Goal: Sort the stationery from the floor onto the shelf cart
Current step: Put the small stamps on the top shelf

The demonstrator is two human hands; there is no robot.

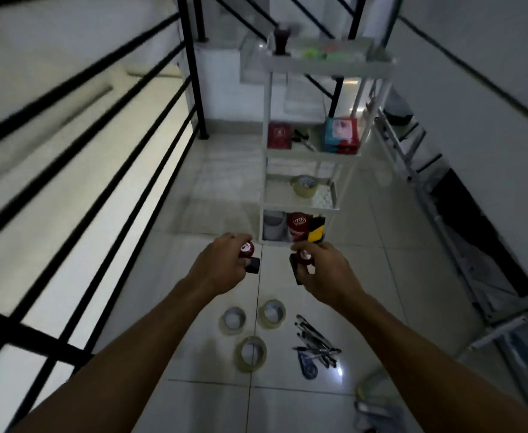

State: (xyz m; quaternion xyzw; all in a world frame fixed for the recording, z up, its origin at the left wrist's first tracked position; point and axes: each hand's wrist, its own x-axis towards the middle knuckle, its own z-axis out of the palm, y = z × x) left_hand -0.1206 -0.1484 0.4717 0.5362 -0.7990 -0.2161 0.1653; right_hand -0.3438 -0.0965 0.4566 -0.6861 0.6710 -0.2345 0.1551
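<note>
Round maroon stamps (246, 249) in hands (222, 264)

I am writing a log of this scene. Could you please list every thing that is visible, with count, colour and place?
Tape rolls: three, clear yellowish, on floor.
Pens: a pile, dark, floor right of rolls.
Shelf cart: one, white, ahead.
Tape roll on cart: one, clear, third shelf.
Boxes: red and teal, second shelf.
Stamps: two, dark red and black, one per hand.
Railing: black, left.
Left hand: grips a stamp.
Right hand: grips a stamp.
</note>
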